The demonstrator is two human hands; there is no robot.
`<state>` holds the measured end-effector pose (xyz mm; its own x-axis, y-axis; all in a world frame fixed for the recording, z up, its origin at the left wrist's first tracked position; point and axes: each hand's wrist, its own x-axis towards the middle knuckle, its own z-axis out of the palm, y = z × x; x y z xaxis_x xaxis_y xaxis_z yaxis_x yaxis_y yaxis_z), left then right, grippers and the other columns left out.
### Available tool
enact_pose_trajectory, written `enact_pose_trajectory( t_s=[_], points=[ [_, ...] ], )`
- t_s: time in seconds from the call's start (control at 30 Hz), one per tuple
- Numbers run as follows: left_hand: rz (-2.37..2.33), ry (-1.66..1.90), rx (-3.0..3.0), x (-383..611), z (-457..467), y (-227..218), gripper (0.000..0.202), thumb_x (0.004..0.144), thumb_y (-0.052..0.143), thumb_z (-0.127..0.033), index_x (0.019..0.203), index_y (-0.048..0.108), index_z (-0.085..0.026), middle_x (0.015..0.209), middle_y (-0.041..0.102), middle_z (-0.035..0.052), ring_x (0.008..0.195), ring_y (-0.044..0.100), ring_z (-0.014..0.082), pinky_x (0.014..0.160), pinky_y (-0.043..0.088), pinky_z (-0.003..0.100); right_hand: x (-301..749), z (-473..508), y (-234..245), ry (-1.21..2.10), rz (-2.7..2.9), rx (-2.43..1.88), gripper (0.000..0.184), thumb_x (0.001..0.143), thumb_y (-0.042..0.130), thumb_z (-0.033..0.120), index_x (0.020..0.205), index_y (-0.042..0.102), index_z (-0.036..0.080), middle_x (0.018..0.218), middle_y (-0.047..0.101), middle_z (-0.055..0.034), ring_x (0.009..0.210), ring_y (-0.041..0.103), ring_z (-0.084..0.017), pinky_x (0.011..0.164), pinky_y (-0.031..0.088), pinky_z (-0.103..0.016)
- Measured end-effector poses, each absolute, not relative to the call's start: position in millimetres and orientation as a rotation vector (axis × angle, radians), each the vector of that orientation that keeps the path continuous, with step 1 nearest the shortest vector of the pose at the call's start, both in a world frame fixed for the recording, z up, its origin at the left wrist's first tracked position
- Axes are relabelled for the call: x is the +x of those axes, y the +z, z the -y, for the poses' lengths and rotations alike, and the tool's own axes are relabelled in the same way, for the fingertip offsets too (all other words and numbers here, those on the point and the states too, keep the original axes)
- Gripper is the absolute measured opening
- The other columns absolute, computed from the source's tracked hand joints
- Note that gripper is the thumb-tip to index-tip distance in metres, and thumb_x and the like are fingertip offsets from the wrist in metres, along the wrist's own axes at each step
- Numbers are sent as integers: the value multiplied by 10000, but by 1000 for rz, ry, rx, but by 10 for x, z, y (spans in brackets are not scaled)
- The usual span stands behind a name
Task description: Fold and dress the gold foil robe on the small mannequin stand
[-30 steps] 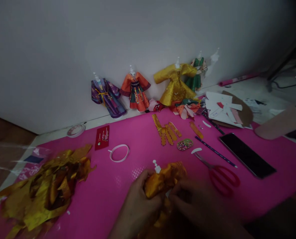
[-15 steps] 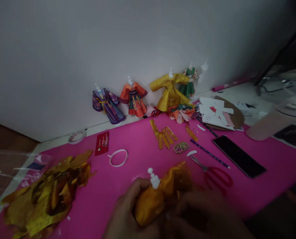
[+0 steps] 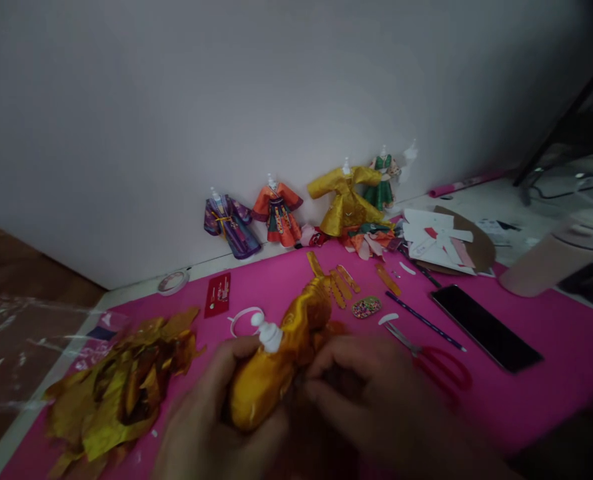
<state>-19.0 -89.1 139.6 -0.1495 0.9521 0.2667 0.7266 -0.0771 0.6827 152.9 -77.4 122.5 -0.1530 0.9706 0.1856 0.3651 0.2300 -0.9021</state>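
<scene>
My left hand (image 3: 204, 407) is wrapped round a small doll body in an orange-gold satin garment (image 3: 259, 387). A white neck peg (image 3: 270, 337) sticks up from its collar, tilted to the left. My right hand (image 3: 371, 390) has thumb and forefinger pinched together at the front edge of the garment; the frame is too blurred to show anything finer between them. One gold sleeve (image 3: 309, 310) stretches away from me over the pink mat (image 3: 481, 400). The doll's lower part is hidden by my hands and in shadow.
Dressed headless dolls lean on the wall, among them a purple-robed one (image 3: 231, 223) and a yellow-robed one (image 3: 346, 197). Gold fabric scraps (image 3: 121, 387) lie left. To the right are red-handled scissors (image 3: 441, 367), a pencil (image 3: 424, 320), a phone (image 3: 486, 327) and a pale bottle (image 3: 551, 257).
Both hands and the gold-dressed doll have shifted left in view, and the doll tilts further left. Its sleeve now overlaps the gold strips. The background has slid slightly down and right.
</scene>
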Motion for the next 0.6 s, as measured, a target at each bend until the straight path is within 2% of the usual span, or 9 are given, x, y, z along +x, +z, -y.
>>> enact_pose_trajectory(
  t_s=[0.1, 0.3, 0.43, 0.6],
  points=[
    [-1898, 985, 1792, -151, 804, 1398, 285, 667, 614, -262, 950, 611, -289, 629, 715, -92, 506, 664, 148, 475, 505, 194, 1509, 680, 1162, 810, 1710, -1309, 164, 726, 671, 83, 698, 719, 238, 621, 673, 64, 547, 556, -83, 539, 404, -169],
    [-1903, 985, 1729, 10, 742, 1377, 311, 686, 579, -203, 989, 638, -249, 665, 727, -52, 576, 681, 178, 561, 497, 248, 1477, 588, 1002, 816, 1669, -1303, 162, 759, 662, 103, 716, 762, 224, 619, 660, 34, 557, 549, -108, 577, 416, -214],
    [-1899, 1030, 1685, 63, 723, 1362, 309, 686, 577, -190, 982, 652, -237, 695, 745, -37, 593, 690, 180, 566, 499, 248, 1459, 549, 951, 951, 1617, -1294, 173, 742, 650, 90, 690, 758, 215, 651, 683, 18, 594, 581, -125, 571, 392, -233],
    [-1861, 1048, 1634, 72, 709, 1357, 281, 702, 582, -170, 967, 644, -235, 669, 738, -50, 564, 679, 163, 528, 492, 226, 1436, 521, 933, 941, 1587, -1313, 150, 727, 654, 96, 672, 750, 197, 608, 644, 23, 548, 529, -117, 539, 359, -232]
  ],
)
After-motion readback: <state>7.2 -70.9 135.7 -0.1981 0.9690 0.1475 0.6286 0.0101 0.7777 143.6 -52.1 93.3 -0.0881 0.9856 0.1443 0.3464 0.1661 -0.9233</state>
